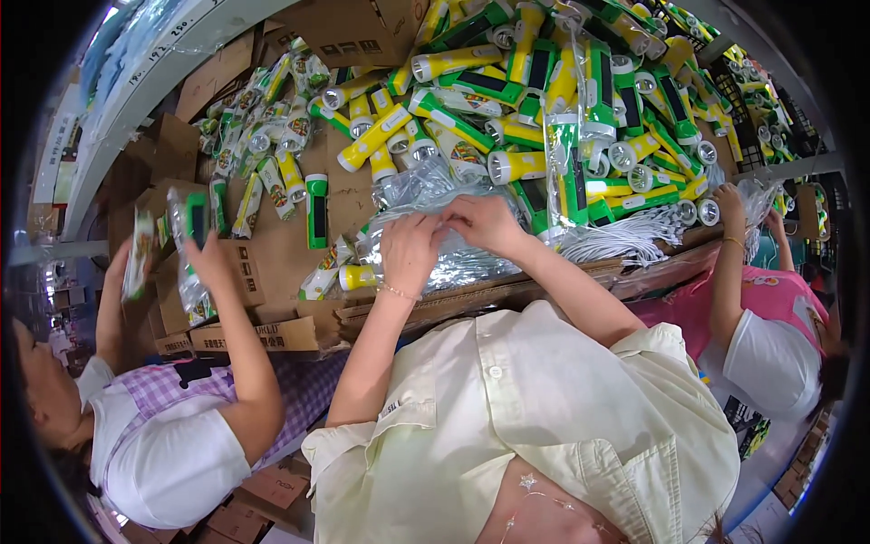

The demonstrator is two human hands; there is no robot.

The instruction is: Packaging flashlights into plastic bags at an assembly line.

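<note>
My left hand (412,247) and my right hand (487,224) meet over a heap of clear plastic bags (471,265) near the table's front edge. Both are closed, fingertips pinched together on the thin film of a clear bag; the exact grip is partly hidden. Just left of my left hand lies a yellow flashlight end (356,276). Beyond my hands spreads a big pile of yellow and green flashlights (453,127), some with dark panels. A bagged green flashlight (566,172) lies beyond my right hand.
White cables (625,238) lie bundled to the right. Cardboard (344,199) covers the table, with a carton (353,32) at the back. On the left, a co-worker's hand (210,263) holds a bagged flashlight (188,245). Another co-worker's hand (729,207) reaches in from the right.
</note>
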